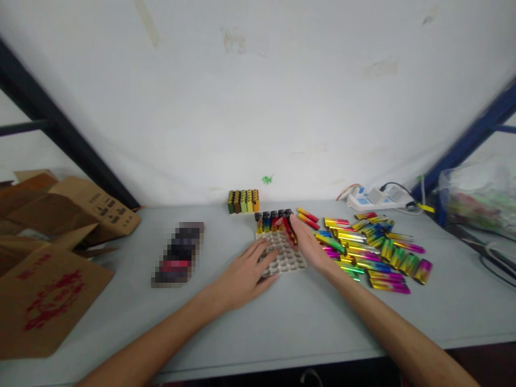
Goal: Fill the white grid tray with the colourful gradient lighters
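A pale tray with rows of slots lies on the table in front of me. My left hand rests on its left side, fingers spread and holding nothing. In the far row of the tray several lighters with black tops stand upright. At the tray's far right corner my right hand pinches a red lighter, held upright and partly covered by the fingers. Just right of that hand, many shiny lighters in gold, green, blue, red and purple lie loose in a heap.
Against the wall stands a block of lighters in green, brown and yellow. A power strip with cables sits behind the heap. Open cardboard boxes take up the left, beside a blurred dark item. A plastic bag is at far right.
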Demonstrator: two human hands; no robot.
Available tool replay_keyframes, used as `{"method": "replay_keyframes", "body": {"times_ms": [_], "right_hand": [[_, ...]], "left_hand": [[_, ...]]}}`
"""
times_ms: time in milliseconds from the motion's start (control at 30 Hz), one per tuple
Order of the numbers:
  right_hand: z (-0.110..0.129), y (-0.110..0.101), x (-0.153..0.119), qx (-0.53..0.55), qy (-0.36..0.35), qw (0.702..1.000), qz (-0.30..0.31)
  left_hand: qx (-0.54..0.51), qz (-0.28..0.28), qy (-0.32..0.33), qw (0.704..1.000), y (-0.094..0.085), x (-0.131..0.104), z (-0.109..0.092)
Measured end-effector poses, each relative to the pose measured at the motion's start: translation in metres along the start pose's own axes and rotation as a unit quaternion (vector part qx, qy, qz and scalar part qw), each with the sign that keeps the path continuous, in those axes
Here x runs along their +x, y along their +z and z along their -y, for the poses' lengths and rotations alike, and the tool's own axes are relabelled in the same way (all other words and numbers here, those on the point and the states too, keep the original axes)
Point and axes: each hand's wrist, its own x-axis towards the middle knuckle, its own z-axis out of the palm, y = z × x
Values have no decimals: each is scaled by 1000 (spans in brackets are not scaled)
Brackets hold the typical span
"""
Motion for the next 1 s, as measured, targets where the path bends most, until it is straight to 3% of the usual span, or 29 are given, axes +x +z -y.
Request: {"method": "replay_keyframes", "body": {"times_ms": [167,300,400,600,767,1000], "right_hand": [[2,0,-2,-59,-45,997,9],[5,2,-2,-154,-101,982,-39],[10,4,5,-187,-94,976,-55],[9,17,26,-203,-76,976,-13],[1,26,33,-267,-86,959,40],[10,27,35,-354,-69,930,71]], "left_hand": [[8,0,-3,1000,0,0,-4],[39,-5,-19,999,1,-1,-13],[48,-15,-41,998,4,-2,-18],[44,-9,-52,998,4,-2,-21],[49,15,-58,997,-1,1,-25],[36,-1,-55,998,0,0,-24]]}}
